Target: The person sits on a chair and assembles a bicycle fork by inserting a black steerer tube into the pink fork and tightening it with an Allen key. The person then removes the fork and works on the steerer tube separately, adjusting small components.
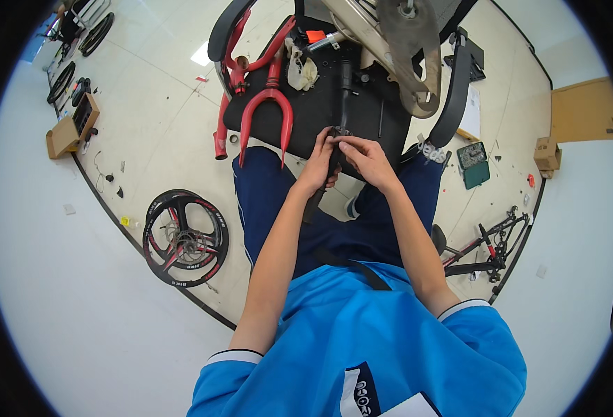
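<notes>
A long black tubular bike part (346, 104) runs from the black chair seat (369, 125) down between my knees. Around its middle my left hand (315, 167) is closed. My right hand (367, 161) meets it at a joint or collar there, thumb and fingertips pinched together; whatever sits between them is too small to make out. To the left, a red bicycle fork (271, 97) lies on the seat with its legs toward me. A crumpled whitish cloth or glove (302, 71) rests beside it. Right of the black part is a thin dark rod (381, 119).
A beige bike frame (369, 35) overhangs the chair's far side, between black armrests (454, 94). On the floor are a spoked wheel (184, 240) at left, a small dark bike frame (487, 250) at right, an opened green case (474, 174) and a cardboard box (66, 135).
</notes>
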Tool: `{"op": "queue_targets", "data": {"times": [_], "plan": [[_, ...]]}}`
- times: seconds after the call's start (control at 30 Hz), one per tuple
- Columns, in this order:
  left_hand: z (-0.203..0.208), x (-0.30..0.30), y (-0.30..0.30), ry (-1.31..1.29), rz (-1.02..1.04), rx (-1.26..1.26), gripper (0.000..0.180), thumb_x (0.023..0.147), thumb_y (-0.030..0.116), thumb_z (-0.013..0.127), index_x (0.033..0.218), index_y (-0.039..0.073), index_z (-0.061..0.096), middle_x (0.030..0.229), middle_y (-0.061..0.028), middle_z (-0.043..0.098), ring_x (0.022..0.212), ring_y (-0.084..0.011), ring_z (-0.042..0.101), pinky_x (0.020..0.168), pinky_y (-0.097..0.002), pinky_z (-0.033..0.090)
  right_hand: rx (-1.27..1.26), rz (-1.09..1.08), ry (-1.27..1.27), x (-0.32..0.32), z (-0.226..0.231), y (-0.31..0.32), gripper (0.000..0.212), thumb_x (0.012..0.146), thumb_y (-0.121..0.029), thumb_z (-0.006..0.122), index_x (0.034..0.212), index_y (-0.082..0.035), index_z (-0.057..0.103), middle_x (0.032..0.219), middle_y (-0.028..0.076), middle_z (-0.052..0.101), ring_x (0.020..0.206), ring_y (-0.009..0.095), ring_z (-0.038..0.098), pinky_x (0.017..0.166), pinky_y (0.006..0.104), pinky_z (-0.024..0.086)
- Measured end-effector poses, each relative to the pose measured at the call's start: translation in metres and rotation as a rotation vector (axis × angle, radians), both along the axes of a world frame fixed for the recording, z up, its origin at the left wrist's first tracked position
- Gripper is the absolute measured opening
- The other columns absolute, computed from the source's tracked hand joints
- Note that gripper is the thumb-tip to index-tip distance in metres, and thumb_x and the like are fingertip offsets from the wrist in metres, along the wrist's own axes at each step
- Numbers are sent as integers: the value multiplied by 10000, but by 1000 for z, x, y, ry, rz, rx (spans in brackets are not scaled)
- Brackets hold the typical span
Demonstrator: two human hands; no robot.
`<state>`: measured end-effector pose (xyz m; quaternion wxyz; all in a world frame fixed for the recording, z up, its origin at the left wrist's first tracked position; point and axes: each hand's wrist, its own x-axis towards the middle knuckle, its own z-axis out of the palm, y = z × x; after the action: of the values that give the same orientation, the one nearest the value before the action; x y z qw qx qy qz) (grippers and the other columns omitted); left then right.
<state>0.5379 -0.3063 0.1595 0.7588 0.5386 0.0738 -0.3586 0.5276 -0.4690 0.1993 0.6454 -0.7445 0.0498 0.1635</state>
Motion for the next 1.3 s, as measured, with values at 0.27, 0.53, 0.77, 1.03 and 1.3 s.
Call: {"op": "queue_targets", "data": {"times": [0.27, 0.53, 0.77, 1.03, 1.3], "plan": [[0, -1, -3, 6, -17, 8, 484, 1063, 537, 355, 1499, 345, 266, 654, -46, 448, 444, -112, 380, 412, -258, 321, -396, 58, -182, -5, 2, -23, 329, 975, -296, 620, 1142, -28, 716, 689, 113, 605, 643, 116, 542, 627, 294, 462], [-1, -1, 1, 13, 14, -24, 517, 1054, 566, 354, 1510, 345, 253, 655, -43, 449, 449, -105, 379, 410, -254, 320, -123, 62, -91, -4, 11, -7, 427, 952, -242, 671, 1323, -39, 614, 692, 0, 589, 629, 67, 475, 586, 267, 405], [2, -1, 0, 11, 9, -37, 505, 1059, 552, 354, 1507, 340, 253, 662, -46, 450, 449, -104, 375, 404, -254, 310, -195, 96, -137, -7, 5, -7, 302, 967, -252, 628, 1088, 8, 721, 789, 103, 706, 699, 141, 638, 667, 298, 486], [3, -2, -3, 15, -2, -10, 474, 1066, 521, 357, 1494, 336, 274, 663, -52, 461, 434, -105, 377, 396, -252, 315, -385, -84, -206, -1, 7, -10, 348, 941, -297, 656, 995, 40, 721, 658, 118, 640, 582, 161, 574, 582, 317, 450], [1, -2, -3, -11, 3, 2, 470, 1067, 514, 361, 1492, 333, 276, 645, -44, 453, 432, -108, 382, 395, -257, 316, 71, -269, 36, 13, -3, 12, 251, 952, -211, 664, 891, 32, 656, 618, 8, 571, 503, 80, 472, 463, 267, 355]]}}
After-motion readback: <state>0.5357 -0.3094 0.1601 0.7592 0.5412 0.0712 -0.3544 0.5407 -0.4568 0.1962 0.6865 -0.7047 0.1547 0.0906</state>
